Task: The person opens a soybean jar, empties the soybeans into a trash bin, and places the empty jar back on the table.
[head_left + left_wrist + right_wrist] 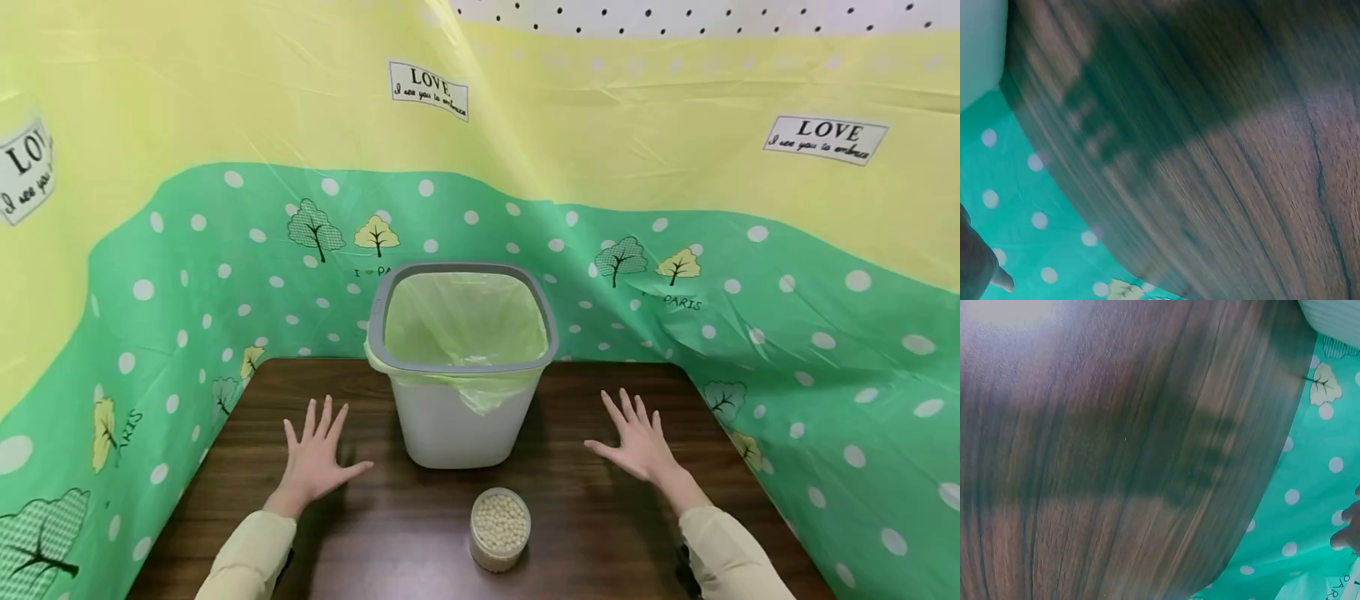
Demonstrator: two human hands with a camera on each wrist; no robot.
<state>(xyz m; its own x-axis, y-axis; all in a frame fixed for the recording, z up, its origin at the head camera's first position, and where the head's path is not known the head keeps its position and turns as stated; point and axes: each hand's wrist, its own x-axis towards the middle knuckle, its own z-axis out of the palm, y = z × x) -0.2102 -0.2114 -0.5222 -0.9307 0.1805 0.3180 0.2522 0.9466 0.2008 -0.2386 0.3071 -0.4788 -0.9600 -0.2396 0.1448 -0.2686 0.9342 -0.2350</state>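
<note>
A grey-white trash bin (pixel 457 425) with a darker grey rim stands upright toward the back of the table, lined with a pale green plastic bag (pixel 465 321) folded over its edge. In front of it sits a round clear container (pixel 500 533) full of small cream-coloured sticks seen end-on, perhaps cotton swabs. My left hand (pixel 315 458) is spread, fingers straight, left of the bin and holding nothing. On the other side my right hand (pixel 637 442) is likewise spread and holds nothing. Both hands are apart from the bin and container. Only some fingers (pixel 979 262) show in the left wrist view.
The dark wood-grain table (pixel 390 542) carries the bin and container. A green and yellow dotted curtain (pixel 225 275) hangs round its back and both sides. Hand shadows fall on the wood in both wrist views.
</note>
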